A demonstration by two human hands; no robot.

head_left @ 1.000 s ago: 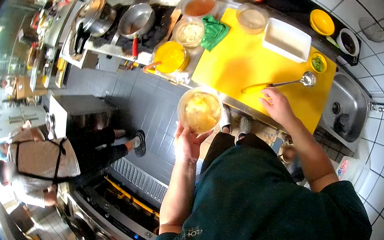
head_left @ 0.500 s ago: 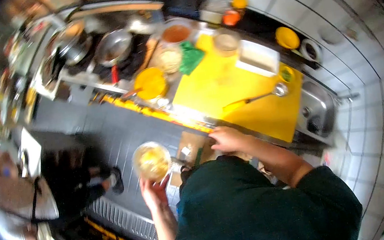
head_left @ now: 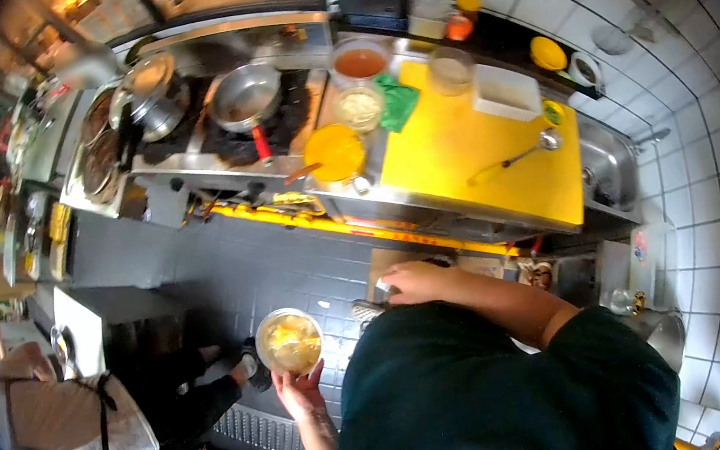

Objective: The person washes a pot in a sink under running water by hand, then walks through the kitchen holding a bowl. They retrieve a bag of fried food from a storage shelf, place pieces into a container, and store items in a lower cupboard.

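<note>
My left hand (head_left: 301, 394) grips a round clear bowl (head_left: 262, 335) from its near side, out over the floor. Yellow and whitish food (head_left: 291, 341) lies inside it. In front of my body, my right hand (head_left: 416, 282) has its fingers curled together, away from the counter. Something small and white shows by its fingertips, but I cannot make out what it is. Beyond this hand is the yellow cutting board (head_left: 453, 158), with a yellow-handled ladle (head_left: 523, 154) lying on it.
A frying pan (head_left: 246, 97) with a red handle sits on the stove. Beside the board stand a yellow tub (head_left: 335, 149), a bowl of reddish sauce (head_left: 359, 60) and a green cloth (head_left: 398, 102). A sink (head_left: 611, 162) is at right. Another person (head_left: 79, 411) stands at left.
My right hand has drawn back from the counter edge, toward my body. The bowl stays in my left hand. My view has shifted, and the counter appears farther off.
</note>
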